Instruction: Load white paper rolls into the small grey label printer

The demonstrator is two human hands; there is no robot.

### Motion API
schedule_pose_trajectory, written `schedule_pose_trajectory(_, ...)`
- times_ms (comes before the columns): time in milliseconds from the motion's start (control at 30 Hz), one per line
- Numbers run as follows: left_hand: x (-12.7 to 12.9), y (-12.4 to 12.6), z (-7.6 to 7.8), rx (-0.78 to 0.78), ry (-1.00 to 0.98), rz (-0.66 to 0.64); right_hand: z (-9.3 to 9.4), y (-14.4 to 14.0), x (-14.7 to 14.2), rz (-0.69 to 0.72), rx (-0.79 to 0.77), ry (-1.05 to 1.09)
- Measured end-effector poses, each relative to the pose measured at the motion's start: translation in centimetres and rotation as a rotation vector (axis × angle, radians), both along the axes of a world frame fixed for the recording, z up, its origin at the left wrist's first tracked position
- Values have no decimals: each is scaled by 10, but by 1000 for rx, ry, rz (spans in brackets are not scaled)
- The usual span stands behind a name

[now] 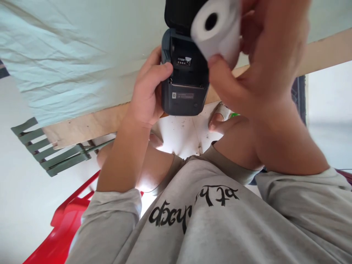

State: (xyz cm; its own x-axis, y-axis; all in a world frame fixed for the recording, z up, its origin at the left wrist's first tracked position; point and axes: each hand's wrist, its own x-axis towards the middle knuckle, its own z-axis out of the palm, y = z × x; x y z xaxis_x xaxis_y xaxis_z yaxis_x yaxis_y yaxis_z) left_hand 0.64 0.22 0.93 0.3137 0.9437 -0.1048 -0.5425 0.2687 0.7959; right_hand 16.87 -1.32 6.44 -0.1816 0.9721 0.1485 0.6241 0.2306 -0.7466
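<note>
Above your lap, your left hand [147, 91] grips the open printer [184, 73]; your right hand [261, 62] pinches the paper roll [217, 29] just above its bay, core facing you

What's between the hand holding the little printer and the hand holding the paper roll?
In the head view, the dark printer, lid open, sits between the left hand and the right hand with its paper roll.

The left hand [147, 93] grips a dark grey printer [183, 79] by its side, its lid [180, 13] swung open above an empty paper bay. The right hand [264, 62] pinches a white paper roll [217, 31] just above and in front of that bay. Behind lies a table [90, 123] under a pale cloth [68, 55]. Below are a grey sweatshirt [214, 227], a green slatted chair [48, 150] and a red chair [64, 227].
</note>
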Motion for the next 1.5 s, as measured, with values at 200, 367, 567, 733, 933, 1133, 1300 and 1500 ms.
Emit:
schedule_pose_trajectory(200, -2, 2, -3, -2, 32, -26, -19, 12, -5, 33, 321, -480)
schedule_pose_trajectory(367, -2, 1, -4, 27, 37, -25, -19, 15, 0, 94, 403, -477)
schedule_pose_trajectory(567, -3, 2, -4, 18, 47, -24, -20, 22, 9, 159, 535, -394)
schedule_pose_trajectory(733, -5, 4, -5, 25, 86, -28, -21, 21, 8, 140, 471, -327)
schedule_pose_trajectory(933, -4, 2, 2, 38, 137, -60, -30, 19, 0, 67, 454, -320)
schedule_pose_trajectory(1133, -3, 2, 4, 26, 162, -54, -38, 21, -1, 60, 406, -331)
schedule_pose_trajectory(1300, 0, 0, 6, 44, 117, -21, -35, 12, 0, 101, 515, -317)
schedule_pose_trajectory(1500, -11, 7, -16, 153, 194, -28, -32, 2, -1, 317, 630, -308)
